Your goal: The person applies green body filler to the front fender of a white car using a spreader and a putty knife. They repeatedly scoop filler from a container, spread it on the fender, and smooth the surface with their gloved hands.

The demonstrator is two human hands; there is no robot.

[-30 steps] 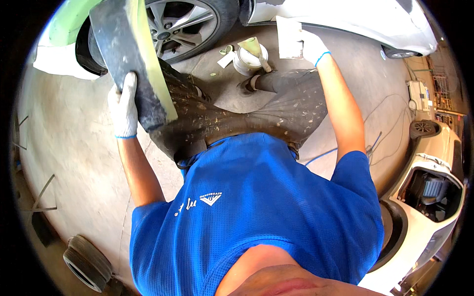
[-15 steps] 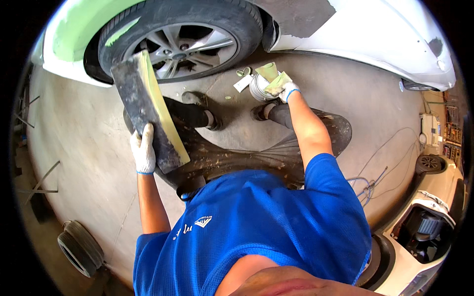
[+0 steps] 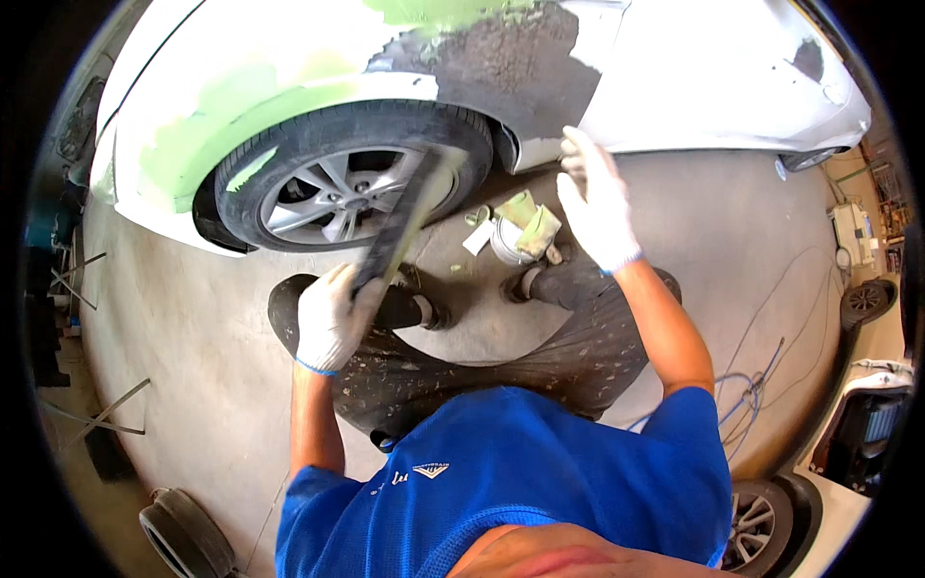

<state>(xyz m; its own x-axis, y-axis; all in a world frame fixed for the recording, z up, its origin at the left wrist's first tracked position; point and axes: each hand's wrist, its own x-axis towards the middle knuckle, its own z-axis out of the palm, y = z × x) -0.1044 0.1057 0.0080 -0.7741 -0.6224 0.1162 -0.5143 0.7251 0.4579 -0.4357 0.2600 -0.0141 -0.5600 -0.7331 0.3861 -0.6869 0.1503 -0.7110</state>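
My left hand (image 3: 332,313), in a white knit glove, grips the near end of a dark flat mixing board (image 3: 400,226). The board is turned nearly edge-on, with pale green filler along one side, and blurs in front of the wheel (image 3: 356,197). My right hand (image 3: 595,204), also gloved, is raised with its fingers apart and holds nothing. It hovers near the lower edge of the car's white side (image 3: 665,82). Below and left of it, a metal can (image 3: 506,243) stands on the floor, with green-smeared flat spreaders (image 3: 538,231) resting on top.
Green filler (image 3: 231,106) and a rough grey patch (image 3: 515,72) mark the car's panel around the wheel arch. A white card (image 3: 479,237) and a tape roll (image 3: 478,216) lie beside the can. A blue hose (image 3: 756,390) coils at right; a loose tire (image 3: 188,535) lies lower left.
My right hand has let go of the green-smeared spreader at the can and risen. My left hand has moved right and turned the board edge-on. The view has shifted up the car.
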